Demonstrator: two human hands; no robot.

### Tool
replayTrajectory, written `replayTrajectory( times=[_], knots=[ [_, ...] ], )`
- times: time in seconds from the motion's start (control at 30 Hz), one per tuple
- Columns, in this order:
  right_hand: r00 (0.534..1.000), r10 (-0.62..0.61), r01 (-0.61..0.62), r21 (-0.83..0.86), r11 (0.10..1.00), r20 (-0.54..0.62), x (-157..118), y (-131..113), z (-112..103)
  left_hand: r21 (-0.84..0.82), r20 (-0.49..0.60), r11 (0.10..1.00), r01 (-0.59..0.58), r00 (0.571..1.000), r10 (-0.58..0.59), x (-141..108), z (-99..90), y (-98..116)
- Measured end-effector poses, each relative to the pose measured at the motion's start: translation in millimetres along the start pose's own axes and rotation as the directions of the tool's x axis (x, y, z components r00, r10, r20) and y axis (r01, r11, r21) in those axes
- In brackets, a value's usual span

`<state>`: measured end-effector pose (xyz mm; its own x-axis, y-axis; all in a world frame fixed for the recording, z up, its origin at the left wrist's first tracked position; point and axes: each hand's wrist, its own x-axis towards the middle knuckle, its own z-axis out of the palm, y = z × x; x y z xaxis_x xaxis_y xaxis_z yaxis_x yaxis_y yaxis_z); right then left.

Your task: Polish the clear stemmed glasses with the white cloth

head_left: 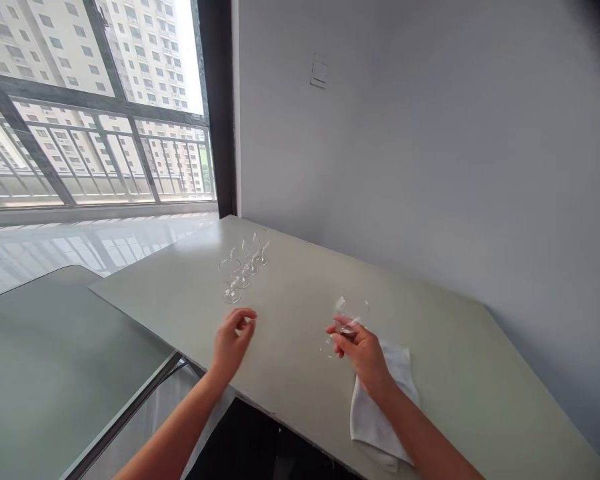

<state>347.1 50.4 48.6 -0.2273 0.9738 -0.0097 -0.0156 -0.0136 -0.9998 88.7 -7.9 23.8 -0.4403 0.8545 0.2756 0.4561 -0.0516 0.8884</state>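
A clear stemmed glass [351, 312] is held in my right hand [363, 350], its bowl showing above the fingers and part of it below them. The fingers are closed around it, and the glass is raised over the table. My left hand [234, 339] hovers near the table's front edge, loosely curled with a small gap between thumb and fingertips and nothing visible in it. Just beyond that hand, several clear stemmed glasses [243, 280] stand upright in a slanting row. A folded white cloth [380, 417] lies under my right wrist and forearm, partly hidden by them.
The pale tabletop [290, 360] reaches back to a grey wall [430, 167]. Lower at the left is a second glossy surface [55, 360], with a gap between the two. Tall windows [95, 133] with a railing outside stand behind on the left.
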Motion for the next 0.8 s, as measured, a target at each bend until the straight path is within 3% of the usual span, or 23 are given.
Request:
replayTrajectory(
  times=[0.03,0.1,0.17,0.27,0.33,0.47,0.57,0.63,0.8],
  knots=[
    [0.998,0.014,-0.015,0.009,1.000,0.065,-5,1,13,-0.094,0.140,0.995,-0.028,0.989,0.041,-11,11.7,11],
    [0.983,0.036,-0.041,0.025,0.999,0.178,-15,4,37,-0.250,0.354,0.967,-0.057,0.924,0.146,-29,35.0,27],
    [0.967,0.038,-0.044,0.019,0.999,0.253,-22,8,56,-0.389,0.460,0.919,0.066,0.878,0.131,-39,53.0,35],
    [0.950,0.025,-0.013,-0.041,0.999,0.311,-29,15,69,-0.482,0.537,0.815,0.321,0.844,-0.015,-44,62.6,35],
    [0.946,0.026,0.001,-0.083,0.997,0.323,-31,17,66,-0.489,0.491,0.789,0.373,0.865,-0.104,-39,55.9,28],
    [0.968,0.028,0.006,-0.134,0.991,0.249,-33,13,39,-0.434,0.166,0.854,0.286,0.957,-0.236,-9,19.8,3],
    [0.991,0.046,-0.031,-0.119,0.992,0.124,-35,11,8,-0.350,0.012,0.905,0.244,0.967,-0.256,19,-11.3,-21],
    [0.997,0.062,-0.058,-0.091,0.994,0.043,-38,11,-13,-0.287,-0.028,0.925,0.247,0.964,-0.266,32,-26.4,-34],
    [0.980,0.117,-0.125,-0.043,0.991,-0.162,-49,16,-60,-0.235,-0.071,0.936,0.264,0.955,-0.287,44,-38.4,-50]
  ],
)
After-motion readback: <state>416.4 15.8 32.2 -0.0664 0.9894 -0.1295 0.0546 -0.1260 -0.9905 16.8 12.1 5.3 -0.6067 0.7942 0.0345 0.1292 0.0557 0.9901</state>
